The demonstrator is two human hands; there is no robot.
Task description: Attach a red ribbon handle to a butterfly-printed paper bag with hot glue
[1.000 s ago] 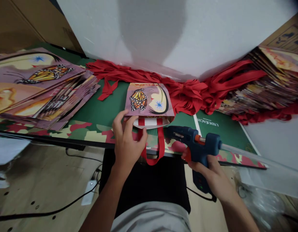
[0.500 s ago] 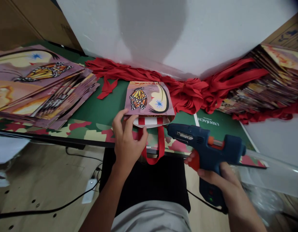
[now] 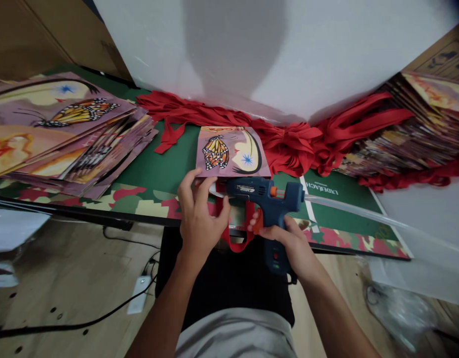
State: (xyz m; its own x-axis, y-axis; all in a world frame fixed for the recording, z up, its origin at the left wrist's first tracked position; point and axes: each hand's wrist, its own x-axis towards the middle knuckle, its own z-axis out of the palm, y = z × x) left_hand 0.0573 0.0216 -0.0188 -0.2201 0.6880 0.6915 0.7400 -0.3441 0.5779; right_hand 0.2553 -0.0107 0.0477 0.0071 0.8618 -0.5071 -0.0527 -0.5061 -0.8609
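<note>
A paper bag (image 3: 235,151) printed with a butterfly lies on the green board, its mouth toward me. My left hand (image 3: 203,209) grips the left side of that mouth, fingers on top and thumb below. From the opening a red ribbon handle (image 3: 237,245) loops down past the board's front edge. My right hand (image 3: 289,243) is wrapped round a dark blue glue gun (image 3: 268,199), fingers at its orange trigger. The gun's front end lies at the bag's mouth, close to my left fingers; its tip is hidden. A clear glue stick (image 3: 348,206) sticks out of the back.
Stacked printed bags (image 3: 65,129) lie on the left, and another stack (image 3: 408,124) leans on the right. Red ribbons (image 3: 289,144) run along the foot of a white panel (image 3: 326,59). A black cable (image 3: 103,313) and a power strip (image 3: 139,295) are on the floor.
My right hand has brought the glue gun leftward, from beside the bag to its mouth. My left hand keeps its hold on the bag's edge.
</note>
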